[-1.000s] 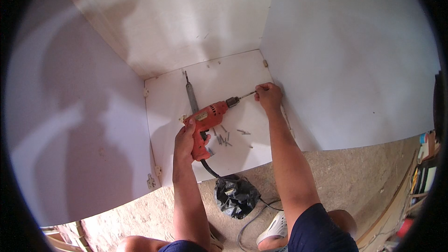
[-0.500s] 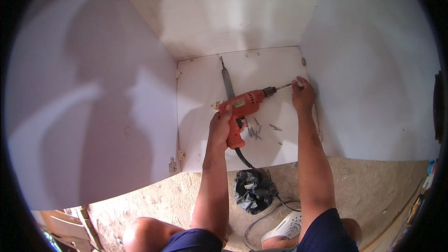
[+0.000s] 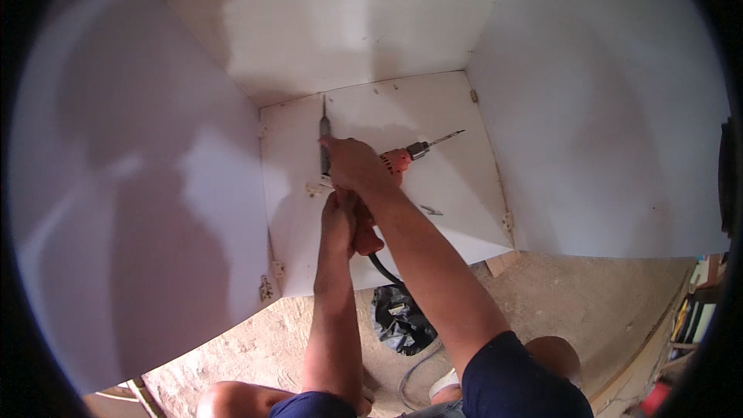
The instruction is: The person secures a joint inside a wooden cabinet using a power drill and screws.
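Observation:
An orange electric drill (image 3: 396,159) lies low over the white bottom panel (image 3: 449,186) of an open cabinet, its bit (image 3: 446,138) pointing right. My left hand (image 3: 342,220) is wrapped around the drill's handle. My right hand (image 3: 353,166) reaches across the drill to the left. It covers the lower end of a long grey metal tool (image 3: 323,128) that lies on the panel. Whether the fingers grip that tool is hidden. A small white bracket (image 3: 313,186) sits just left of the hand.
White cabinet walls rise at the left (image 3: 155,209), back (image 3: 348,23) and right (image 3: 611,131). Loose screws (image 3: 430,210) lie on the panel and hinges (image 3: 266,289) sit at its front corners. A black bag (image 3: 398,317), the drill's cable (image 3: 414,371) and a wood block (image 3: 502,263) lie on the sandy floor.
My right hand has left the drill bit's tip at the right and crossed over the drill to the long tool at the left. The view has shifted, so the cabinet sits further right.

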{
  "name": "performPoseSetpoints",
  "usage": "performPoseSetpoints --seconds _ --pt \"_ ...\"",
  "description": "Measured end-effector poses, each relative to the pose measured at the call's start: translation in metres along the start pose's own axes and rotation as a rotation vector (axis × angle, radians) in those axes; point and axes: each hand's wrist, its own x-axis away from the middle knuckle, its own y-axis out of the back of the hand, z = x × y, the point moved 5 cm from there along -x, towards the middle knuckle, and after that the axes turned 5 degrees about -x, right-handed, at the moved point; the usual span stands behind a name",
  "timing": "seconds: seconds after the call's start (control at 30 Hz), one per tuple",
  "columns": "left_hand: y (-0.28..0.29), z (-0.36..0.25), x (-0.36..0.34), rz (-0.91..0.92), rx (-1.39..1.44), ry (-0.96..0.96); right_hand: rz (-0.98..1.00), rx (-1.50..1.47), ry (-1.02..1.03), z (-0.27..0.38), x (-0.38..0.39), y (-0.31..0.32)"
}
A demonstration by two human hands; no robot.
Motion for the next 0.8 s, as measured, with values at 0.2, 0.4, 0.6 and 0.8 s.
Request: performPoseSetpoints --seconds 0.2,0.4,0.6,0.8 --pt "-0.012 -0.003 -0.008 0.012 0.027 -0.012 -0.311 -0.226 0.191 -0.027 0.019 0.018" --pt "-0.036 -0.042 -0.045 0.016 0.066 -0.089 -1.114 -0.361 -0.151 -0.180 0.088 0.103" --pt "-0.025 -0.057 -0.085 0.022 -0.083 -0.114 -1.005 0.191 -0.339 -0.237 0.091 0.092" --pt "-0.022 -0.052 -0.103 0.089 -0.093 -0.131 -0.794 0.379 -0.456 -0.255 0.064 0.103"
